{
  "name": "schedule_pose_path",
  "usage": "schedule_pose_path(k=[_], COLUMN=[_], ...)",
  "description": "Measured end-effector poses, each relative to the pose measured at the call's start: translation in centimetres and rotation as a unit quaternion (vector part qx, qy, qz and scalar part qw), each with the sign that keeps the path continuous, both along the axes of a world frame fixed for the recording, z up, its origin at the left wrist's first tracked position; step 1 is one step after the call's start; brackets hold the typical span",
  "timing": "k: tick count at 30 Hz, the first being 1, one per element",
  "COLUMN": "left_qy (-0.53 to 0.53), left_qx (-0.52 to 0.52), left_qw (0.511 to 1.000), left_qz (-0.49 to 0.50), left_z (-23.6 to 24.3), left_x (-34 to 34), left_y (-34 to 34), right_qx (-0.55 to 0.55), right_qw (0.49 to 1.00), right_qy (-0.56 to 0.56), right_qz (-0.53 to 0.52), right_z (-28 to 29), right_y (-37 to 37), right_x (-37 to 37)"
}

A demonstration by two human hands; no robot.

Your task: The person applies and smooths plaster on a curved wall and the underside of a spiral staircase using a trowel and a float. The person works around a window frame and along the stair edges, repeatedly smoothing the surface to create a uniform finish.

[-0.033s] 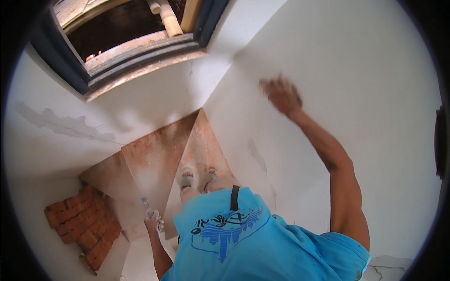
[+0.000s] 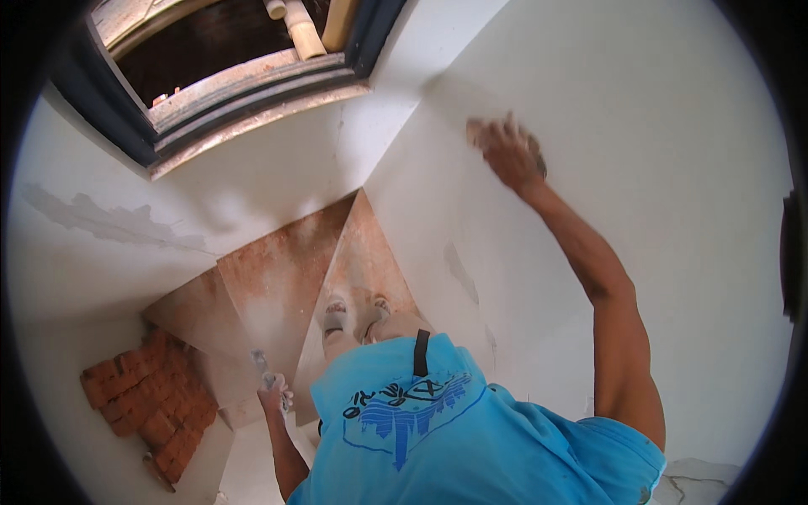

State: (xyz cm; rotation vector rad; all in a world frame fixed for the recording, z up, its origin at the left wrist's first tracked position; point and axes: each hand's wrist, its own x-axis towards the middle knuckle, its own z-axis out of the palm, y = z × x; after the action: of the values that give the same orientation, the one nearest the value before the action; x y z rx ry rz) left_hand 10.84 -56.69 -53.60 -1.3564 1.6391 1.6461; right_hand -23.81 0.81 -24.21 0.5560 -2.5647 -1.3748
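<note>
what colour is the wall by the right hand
The wall is whitish, seen in the head view.

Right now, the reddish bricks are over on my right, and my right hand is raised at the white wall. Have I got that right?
Not quite: in the head view, the reddish bricks are on your left, not your right. Your right hand is raised at the white wall, as you said.
</note>
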Motion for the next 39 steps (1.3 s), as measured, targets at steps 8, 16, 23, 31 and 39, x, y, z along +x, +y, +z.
schedule_pose_path(k=[8,16,23,31,39], left_qy=[0.079,-0.037,-0.023,-0.045,0.053], left_qx=[0.014,-0.057,-0.051,-0.057,0.029], left_qw=[0.994,0.991,0.991,0.968,0.977], left_qz=[0.074,0.114,0.118,0.239,0.206], left_z=[0.9,4.1,6.8,8.3,0.6], left_x=[1.2,10.7,10.9,17.6,6.1], left_y=[1.2,4.5,10.2,16.9,16.2], right_qx=[-0.047,-0.069,-0.231,0.028,0.144], right_qw=[0.985,0.966,0.952,0.878,0.931], right_qy=[-0.165,-0.250,-0.200,-0.477,-0.295], right_qz=[0.010,0.014,-0.026,0.045,0.156], right_z=[-17.6,-24.4,-25.3,-30.1,-30.4], right_y=[12.4,7.5,7.0,8.2,6.5], right_x=[13.7,9.5,4.5,16.7,5.7])
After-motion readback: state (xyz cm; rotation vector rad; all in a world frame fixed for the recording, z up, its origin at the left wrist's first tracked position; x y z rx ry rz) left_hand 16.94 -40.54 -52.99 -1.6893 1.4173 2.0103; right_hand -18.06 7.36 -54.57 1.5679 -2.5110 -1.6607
